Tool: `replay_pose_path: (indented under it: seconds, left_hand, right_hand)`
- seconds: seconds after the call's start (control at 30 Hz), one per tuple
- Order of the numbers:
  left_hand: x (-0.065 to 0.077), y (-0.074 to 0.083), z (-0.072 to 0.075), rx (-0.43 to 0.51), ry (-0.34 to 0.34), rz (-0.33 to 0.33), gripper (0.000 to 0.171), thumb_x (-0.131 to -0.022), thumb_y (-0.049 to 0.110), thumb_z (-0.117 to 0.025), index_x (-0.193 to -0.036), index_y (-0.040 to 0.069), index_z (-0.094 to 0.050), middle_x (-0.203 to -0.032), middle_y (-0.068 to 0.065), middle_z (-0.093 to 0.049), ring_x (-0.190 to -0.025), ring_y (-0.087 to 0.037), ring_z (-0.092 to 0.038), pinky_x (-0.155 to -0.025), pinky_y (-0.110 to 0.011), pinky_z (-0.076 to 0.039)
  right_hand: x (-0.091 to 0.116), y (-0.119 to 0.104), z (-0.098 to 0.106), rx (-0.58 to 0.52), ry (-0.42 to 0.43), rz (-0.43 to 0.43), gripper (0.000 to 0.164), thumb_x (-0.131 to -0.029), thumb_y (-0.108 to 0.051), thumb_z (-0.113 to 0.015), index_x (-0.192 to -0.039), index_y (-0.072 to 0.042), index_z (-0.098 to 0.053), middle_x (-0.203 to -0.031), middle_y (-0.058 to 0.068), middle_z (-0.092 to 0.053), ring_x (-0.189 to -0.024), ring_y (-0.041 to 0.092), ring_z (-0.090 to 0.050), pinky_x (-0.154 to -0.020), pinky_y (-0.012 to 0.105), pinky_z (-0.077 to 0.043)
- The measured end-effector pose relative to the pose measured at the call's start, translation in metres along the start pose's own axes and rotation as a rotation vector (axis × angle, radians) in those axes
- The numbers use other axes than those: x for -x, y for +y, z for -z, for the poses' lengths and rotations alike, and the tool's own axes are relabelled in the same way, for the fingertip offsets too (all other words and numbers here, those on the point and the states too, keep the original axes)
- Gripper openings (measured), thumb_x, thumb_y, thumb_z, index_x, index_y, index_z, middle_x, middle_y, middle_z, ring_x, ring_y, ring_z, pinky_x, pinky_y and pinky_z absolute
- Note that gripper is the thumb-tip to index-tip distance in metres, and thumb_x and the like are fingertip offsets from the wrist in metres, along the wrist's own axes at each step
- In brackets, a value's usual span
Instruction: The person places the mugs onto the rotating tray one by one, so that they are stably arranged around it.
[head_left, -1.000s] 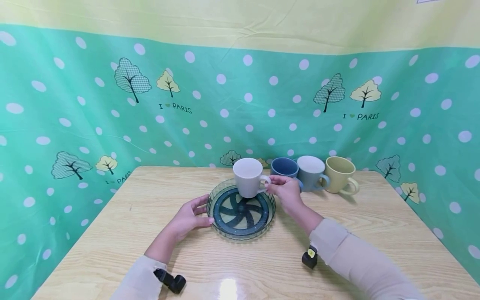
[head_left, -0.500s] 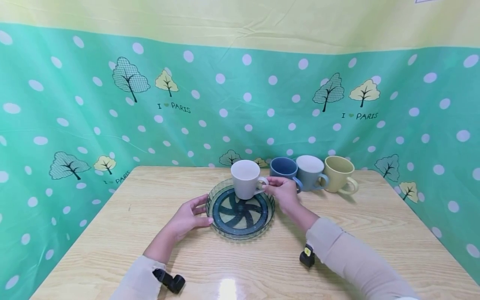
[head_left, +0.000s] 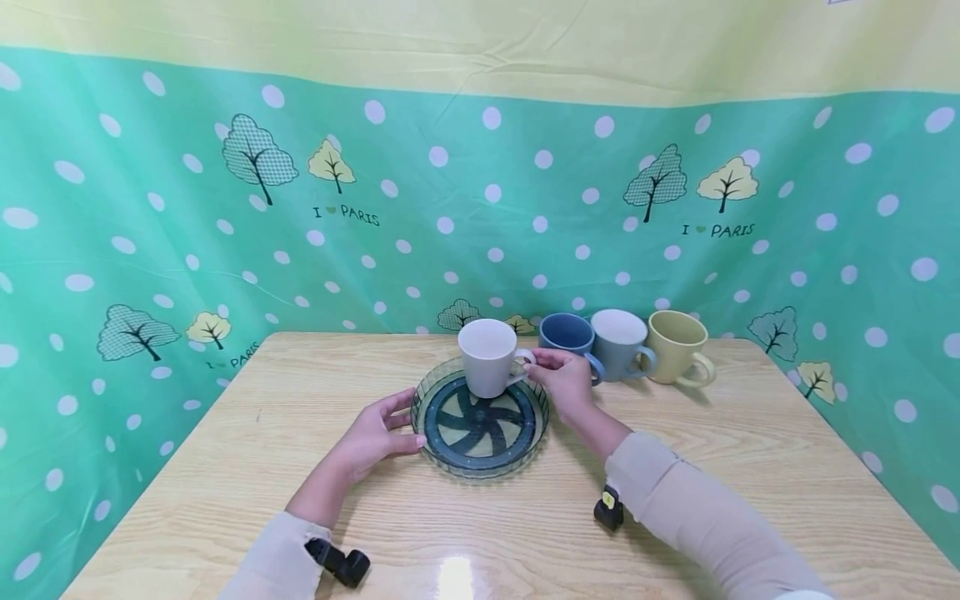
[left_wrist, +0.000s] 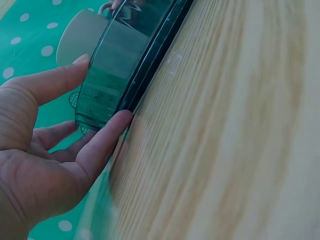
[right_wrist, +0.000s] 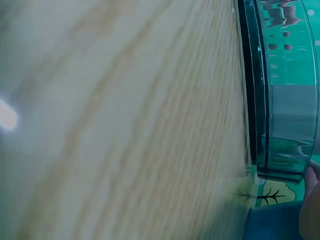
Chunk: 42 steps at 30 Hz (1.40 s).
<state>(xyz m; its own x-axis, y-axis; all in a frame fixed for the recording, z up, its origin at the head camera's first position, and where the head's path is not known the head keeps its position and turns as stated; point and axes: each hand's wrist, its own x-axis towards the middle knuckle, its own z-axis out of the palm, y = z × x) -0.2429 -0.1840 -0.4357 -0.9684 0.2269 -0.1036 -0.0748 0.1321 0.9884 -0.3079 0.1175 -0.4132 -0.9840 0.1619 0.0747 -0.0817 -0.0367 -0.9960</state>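
While the right hand (head_left: 566, 385) pinches the handle (head_left: 525, 354) of the white mug (head_left: 486, 369) between thumb and fingers, we note that the mug sits slightly farther left over the tray (head_left: 480, 464) than one second ago. It is upright above the tray's far part, near the middle of the table's (head_left: 300, 417) far edge; we cannot tell whether its base touches. We judge this to be fine positioning within the rim. The left hand (head_left: 375, 437) has its fingers spread, touching the tray's left side. Clearances: beyond the far edge, a curtain (head_left: 360, 258) limits travel. Toward the far right corner, we find the blue mug (head_left: 566, 333), grey-blue mug (head_left: 618, 348) and yellow mug (head_left: 672, 354) in a row, the first just beside the right hand. Open room lies toward the left edge.
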Motion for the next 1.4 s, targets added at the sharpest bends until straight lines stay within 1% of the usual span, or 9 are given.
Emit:
replay_pose_path:
  seconds: [0.17, 0.3, 0.43, 0.53, 0.63, 0.83, 1.07, 1.17, 1.4]
  left_hand:
    - [-0.003, 0.002, 0.0, 0.0, 0.056, 0.009, 0.082, -0.076, 0.0, -0.08, -0.147, 0.004, -0.04, -0.147, -0.019, -0.042, -0.127, -0.039, -0.047, -0.087, -0.038, -0.056]
    - [-0.01, 0.003, 0.002, 0.017, 0.121, 0.013, 0.071, -0.081, 0.001, -0.077, -0.144, 0.0, -0.043, -0.142, -0.022, -0.047, -0.123, -0.039, -0.051, -0.083, -0.038, -0.058]
    - [-0.016, 0.005, 0.004, -0.07, 0.152, -0.002, 0.063, -0.084, 0.005, -0.075, -0.141, 0.0, -0.048, -0.141, -0.02, -0.05, -0.124, -0.036, -0.052, -0.092, -0.037, -0.053]
    - [-0.022, 0.005, 0.007, -0.114, 0.139, -0.014, 0.062, -0.085, 0.009, -0.075, -0.141, 0.002, -0.048, -0.141, -0.018, -0.051, -0.127, -0.034, -0.05, -0.103, -0.04, -0.045]
    - [-0.03, 0.004, 0.009, -0.109, 0.103, -0.029, 0.063, -0.086, 0.009, -0.074, -0.143, 0.003, -0.047, -0.143, -0.017, -0.05, -0.13, -0.033, -0.047, -0.108, -0.044, -0.04]
    - [-0.041, 0.001, 0.015, -0.059, 0.025, -0.044, 0.062, -0.088, 0.001, -0.067, -0.145, 0.001, -0.042, -0.147, -0.017, -0.044, -0.131, -0.034, -0.046, -0.106, -0.038, -0.042]
    - [-0.044, -0.004, 0.021, -0.021, -0.076, -0.066, 0.057, -0.093, -0.003, -0.058, -0.146, -0.003, -0.037, -0.151, -0.019, -0.037, -0.136, -0.038, -0.038, -0.107, -0.035, -0.039]
    - [-0.043, -0.004, 0.02, -0.033, -0.079, -0.063, 0.056, -0.093, -0.003, -0.058, -0.146, -0.003, -0.039, -0.151, -0.019, -0.038, -0.136, -0.038, -0.038, -0.107, -0.035, -0.04]
    - [-0.039, -0.003, 0.017, -0.065, -0.029, -0.041, 0.055, -0.091, -0.002, -0.061, -0.144, 0.001, -0.045, -0.149, -0.016, -0.042, -0.132, -0.035, -0.044, -0.104, -0.035, -0.043]
  right_hand:
    - [0.003, -0.002, 0.005, 0.012, -0.008, 0.006, 0.041, -0.08, 0.006, -0.076, -0.119, 0.006, -0.065, -0.111, 0.018, -0.069, -0.097, 0.017, -0.068, -0.08, 0.023, -0.057]
    - [0.007, -0.003, 0.012, 0.03, -0.027, 0.013, 0.04, -0.081, 0.004, -0.076, -0.119, 0.007, -0.065, -0.113, 0.018, -0.069, -0.097, 0.016, -0.069, -0.081, 0.021, -0.056]
    - [0.013, -0.002, 0.018, 0.041, -0.044, 0.025, 0.037, -0.082, 0.005, -0.074, -0.117, 0.007, -0.065, -0.114, 0.02, -0.068, -0.093, 0.014, -0.069, -0.081, 0.021, -0.056]
    - [0.017, -0.002, 0.022, 0.03, -0.063, 0.031, 0.036, -0.082, 0.005, -0.074, -0.116, 0.007, -0.066, -0.115, 0.021, -0.067, -0.094, 0.014, -0.069, -0.082, 0.022, -0.056]
    - [0.02, -0.002, 0.026, 0.015, -0.09, 0.027, 0.036, -0.083, 0.004, -0.074, -0.118, 0.006, -0.065, -0.117, 0.021, -0.066, -0.096, 0.014, -0.069, -0.084, 0.024, -0.056]
    - [0.026, -0.003, 0.031, -0.003, -0.136, 0.029, 0.039, -0.083, 0.006, -0.072, -0.121, 0.008, -0.063, -0.12, 0.022, -0.065, -0.094, 0.01, -0.068, -0.084, 0.025, -0.056]
    - [0.029, -0.007, 0.038, -0.003, -0.18, 0.049, 0.042, -0.083, 0.005, -0.072, -0.123, 0.009, -0.061, -0.122, 0.024, -0.063, -0.097, 0.011, -0.067, -0.086, 0.027, -0.055]
    - [0.031, -0.01, 0.043, 0.02, -0.184, 0.064, 0.043, -0.082, 0.004, -0.074, -0.124, 0.007, -0.061, -0.124, 0.026, -0.061, -0.1, 0.014, -0.067, -0.087, 0.026, -0.055]
    - [0.035, -0.018, 0.059, 0.136, -0.204, 0.104, 0.046, -0.083, -0.006, -0.077, -0.126, 0.0, -0.063, -0.127, 0.021, -0.062, -0.11, 0.021, -0.063, -0.089, 0.022, -0.052]
